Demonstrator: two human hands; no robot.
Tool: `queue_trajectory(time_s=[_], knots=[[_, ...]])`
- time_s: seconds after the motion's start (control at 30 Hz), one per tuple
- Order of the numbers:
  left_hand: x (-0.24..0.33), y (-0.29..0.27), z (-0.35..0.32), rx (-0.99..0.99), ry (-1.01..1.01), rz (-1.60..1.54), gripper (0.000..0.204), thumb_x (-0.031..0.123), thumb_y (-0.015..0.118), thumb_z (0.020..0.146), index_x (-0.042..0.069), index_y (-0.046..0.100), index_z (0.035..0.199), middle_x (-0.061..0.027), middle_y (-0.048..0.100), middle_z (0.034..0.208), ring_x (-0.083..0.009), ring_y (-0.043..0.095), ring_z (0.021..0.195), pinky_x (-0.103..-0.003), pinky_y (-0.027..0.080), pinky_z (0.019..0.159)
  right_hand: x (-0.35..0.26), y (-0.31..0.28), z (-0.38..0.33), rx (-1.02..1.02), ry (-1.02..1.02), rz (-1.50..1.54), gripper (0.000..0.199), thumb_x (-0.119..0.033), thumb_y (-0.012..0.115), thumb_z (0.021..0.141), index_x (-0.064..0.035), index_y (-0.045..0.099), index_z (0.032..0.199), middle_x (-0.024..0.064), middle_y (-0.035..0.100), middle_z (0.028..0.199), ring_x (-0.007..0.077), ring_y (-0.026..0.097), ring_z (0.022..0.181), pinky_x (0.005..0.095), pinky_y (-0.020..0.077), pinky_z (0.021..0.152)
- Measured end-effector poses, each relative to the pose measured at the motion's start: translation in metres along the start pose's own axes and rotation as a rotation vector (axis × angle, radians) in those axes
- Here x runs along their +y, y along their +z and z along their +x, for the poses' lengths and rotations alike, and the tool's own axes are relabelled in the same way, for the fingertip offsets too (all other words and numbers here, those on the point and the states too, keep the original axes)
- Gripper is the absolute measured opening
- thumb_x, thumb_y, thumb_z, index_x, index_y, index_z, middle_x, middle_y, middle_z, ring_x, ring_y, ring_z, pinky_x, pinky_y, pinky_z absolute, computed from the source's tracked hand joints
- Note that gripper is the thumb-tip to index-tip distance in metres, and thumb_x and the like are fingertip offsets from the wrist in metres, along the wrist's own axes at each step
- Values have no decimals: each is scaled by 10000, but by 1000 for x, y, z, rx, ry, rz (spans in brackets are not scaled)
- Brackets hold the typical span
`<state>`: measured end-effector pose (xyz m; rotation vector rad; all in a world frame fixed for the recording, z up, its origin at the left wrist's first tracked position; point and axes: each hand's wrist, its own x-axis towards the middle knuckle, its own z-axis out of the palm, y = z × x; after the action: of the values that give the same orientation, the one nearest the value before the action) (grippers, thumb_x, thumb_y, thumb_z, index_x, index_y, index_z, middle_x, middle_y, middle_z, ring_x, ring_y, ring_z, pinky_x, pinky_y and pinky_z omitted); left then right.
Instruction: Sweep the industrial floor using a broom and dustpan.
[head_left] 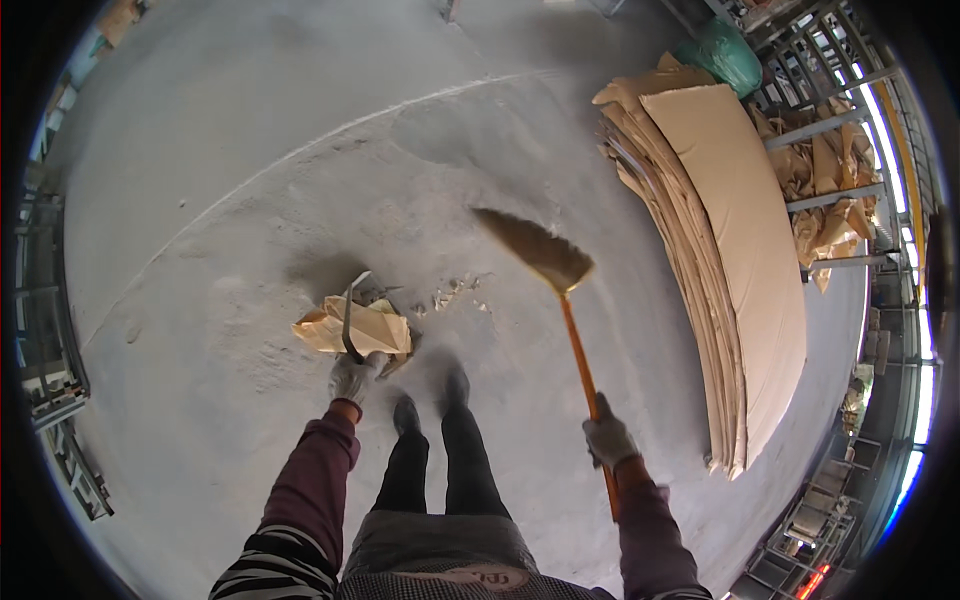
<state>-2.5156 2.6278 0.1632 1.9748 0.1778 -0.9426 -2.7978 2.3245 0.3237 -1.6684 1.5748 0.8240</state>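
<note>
A grey, dusty floor [220, 250] spreads across the scene, a pale curved line crossing its far left part. On the right, a tall stack of tan cardboard sheets [735, 250] lies lengthwise from far to near. Beyond it on the far right stands a metal rack [828, 197] with crumpled brown paper [838, 235] between its bars; a green bag [728, 60] sits at the stack's far end. Right of the middle, an orange-handled broom [578, 345] points its brown bristles far and left. The right grip [610, 440], gloved, is closed around its handle. Left of the middle, a folded tan bundle [380, 325] is just beyond the gloved left grip [357, 379], which meets the near end of a dark curved strip [347, 322]; its exact hold cannot be told. Small pale scraps [460, 292] lie right of the bundle.
</note>
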Motion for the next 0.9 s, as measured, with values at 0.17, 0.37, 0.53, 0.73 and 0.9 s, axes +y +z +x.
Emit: queue_trajectory(time_s=[0.17, 0.37, 0.53, 0.73, 0.9], knots=[[8, 11, 4, -29, 38, 132, 398, 363, 686, 795, -5, 679, 946, -136, 711, 870, -286, 678, 822, -380, 506, 709, 31, 47, 89, -228, 34, 395, 645, -130, 488, 873, -51, 218, 1454, 114, 580, 612, 234, 606, 458, 371, 522, 425], [19, 25, 1, -18, 67, 170, 414, 382, 672, 790, -11, 680, 919, -155, 705, 854, -311, 674, 828, -389, 504, 715, 58, 198, -1, -178, -133, -194, 848, -152, 501, 798, -85, 36, 1504, 213, 652, 821, 283, 643, 567, 408, 555, 614], [3, 9, 9, 23, -72, 321, 428, 415, 670, 780, -7, 694, 849, -171, 700, 823, -318, 672, 798, -389, 504, 704, -20, 126, -108, -568, 4, -48, 783, -210, 519, 784, -101, 182, 1482, 219, 660, 827, 318, 661, 668, 419, 530, 644], [-12, -8, 1, -16, 58, 145, 451, 436, 672, 773, -4, 701, 868, -166, 700, 806, -291, 681, 781, -383, 508, 675, 9, 59, -131, -345, -2, -23, 738, -204, 519, 804, -136, 213, 1472, 196, 647, 726, 304, 652, 573, 410, 542, 572], [3, -11, -15, 45, 40, 222, 416, 410, 674, 783, -1, 700, 845, -141, 700, 774, -263, 684, 730, -374, 510, 638, -15, 114, -43, -216, -31, -18, 745, -133, 485, 805, -87, 175, 1481, 163, 648, 700, 262, 637, 522, 392, 525, 493]])
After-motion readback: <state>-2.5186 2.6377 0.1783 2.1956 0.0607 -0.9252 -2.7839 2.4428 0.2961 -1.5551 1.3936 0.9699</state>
